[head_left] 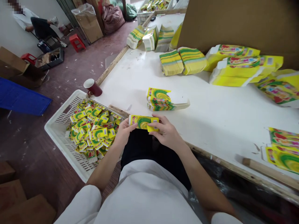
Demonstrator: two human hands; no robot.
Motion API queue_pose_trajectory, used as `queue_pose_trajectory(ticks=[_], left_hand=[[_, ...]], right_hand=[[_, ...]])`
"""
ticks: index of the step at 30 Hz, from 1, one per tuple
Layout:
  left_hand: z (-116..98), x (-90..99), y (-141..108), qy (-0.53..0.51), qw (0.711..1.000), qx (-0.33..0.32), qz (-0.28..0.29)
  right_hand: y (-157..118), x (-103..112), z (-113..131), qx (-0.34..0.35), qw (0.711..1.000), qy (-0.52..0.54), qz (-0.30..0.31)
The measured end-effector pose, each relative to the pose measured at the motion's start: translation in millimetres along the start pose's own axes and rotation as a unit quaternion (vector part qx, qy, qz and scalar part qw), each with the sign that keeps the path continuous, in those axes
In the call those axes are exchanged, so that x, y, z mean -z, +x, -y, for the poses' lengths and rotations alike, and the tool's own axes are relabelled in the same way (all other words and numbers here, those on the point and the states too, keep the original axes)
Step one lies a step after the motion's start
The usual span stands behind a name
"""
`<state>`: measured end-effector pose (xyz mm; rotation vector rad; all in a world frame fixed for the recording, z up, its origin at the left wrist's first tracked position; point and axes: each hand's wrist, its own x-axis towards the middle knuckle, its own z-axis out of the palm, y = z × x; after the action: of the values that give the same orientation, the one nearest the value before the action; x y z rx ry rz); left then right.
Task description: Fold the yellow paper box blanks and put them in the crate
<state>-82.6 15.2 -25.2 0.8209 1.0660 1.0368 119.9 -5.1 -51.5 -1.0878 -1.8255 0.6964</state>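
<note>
Nearest, over the lap at the table's edge, both hands hold one small yellow-and-green carton: the left hand is curled round its left end, thumb on top, while the right hand pinches the right end with fingers bent over a flap, a grip that looks suited to folding or closing the end. Just left of the lap sits a white slatted basket, heaped with finished cartons of the same print, placed low and close so a made piece can likely be dropped in without reaching. Just past the hands, on the white table, lies a short stack of flat blanks, within easy reach as the likely supply. A dark red mug stands at the table's corner. Farther back are bundles of blanks and larger yellow boxes against a cardboard sheet. The printing shows green swirls and red marks, but no lettering can be read. Far off, a person sits by red stools.
</note>
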Motion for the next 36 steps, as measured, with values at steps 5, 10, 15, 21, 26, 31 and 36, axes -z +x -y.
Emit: queue_pose_trajectory(ticks=[5, 10, 15, 21, 26, 31, 36], left_hand=[[-2.5, -2.1, -3.3, -0.007, 1.000, -0.011, 0.005], [9.1, -6.5, -10.7, 0.027, 0.999, -0.019, -0.016], [-4.8, 43.5, -7.8, 0.134, 0.973, -0.087, -0.167], [-61.2, 176.7, -15.5, 0.524, 0.733, -0.047, -0.431], [-55.2, 189.3, -30.8, 0.600, 0.674, -0.077, -0.425], [-15.3, 94.7, -11.8, 0.331, 0.915, -0.165, -0.163], [15.2, -12.3, 12.7, -0.013, 0.991, -0.128, 0.021]], right_hand=[[2.7, 0.4, 1.2, -0.012, 0.999, 0.019, -0.026], [2.8, -13.5, 1.5, -0.069, 0.993, 0.074, -0.064], [18.7, 1.0, -5.1, -0.012, 0.998, 0.052, 0.014], [59.7, 38.2, -62.9, -0.112, 0.967, -0.185, -0.133], [67.1, 40.4, -93.9, -0.123, 0.957, -0.235, -0.114], [54.0, 29.5, -52.6, -0.089, 0.962, -0.208, -0.153], [23.2, -11.8, 13.3, -0.070, 0.996, 0.008, -0.056]])
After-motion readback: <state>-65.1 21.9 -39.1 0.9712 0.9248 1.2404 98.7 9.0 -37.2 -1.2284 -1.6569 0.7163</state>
